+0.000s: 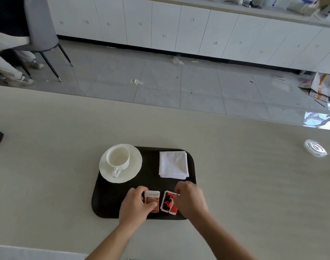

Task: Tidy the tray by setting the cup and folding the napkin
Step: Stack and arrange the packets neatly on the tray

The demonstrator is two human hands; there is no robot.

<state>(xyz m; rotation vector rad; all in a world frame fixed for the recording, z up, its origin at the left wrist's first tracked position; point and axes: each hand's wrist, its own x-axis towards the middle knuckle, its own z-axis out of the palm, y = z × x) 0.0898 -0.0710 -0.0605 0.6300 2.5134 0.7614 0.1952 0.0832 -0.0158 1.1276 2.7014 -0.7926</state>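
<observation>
At the centre of the frame, a dark tray sits on a pale, faintly grained tabletop, a white cup upright on its saucer at the tray's upper left and a folded white napkin at its upper right. Low on the tray, the left hand has its grip closed on a brown sachet, while the right hand pinches a red sachet just beside it. Across the upper frame, grey floor tiles strewn with scraps run to white cabinets, a grey chair at upper left.
</observation>
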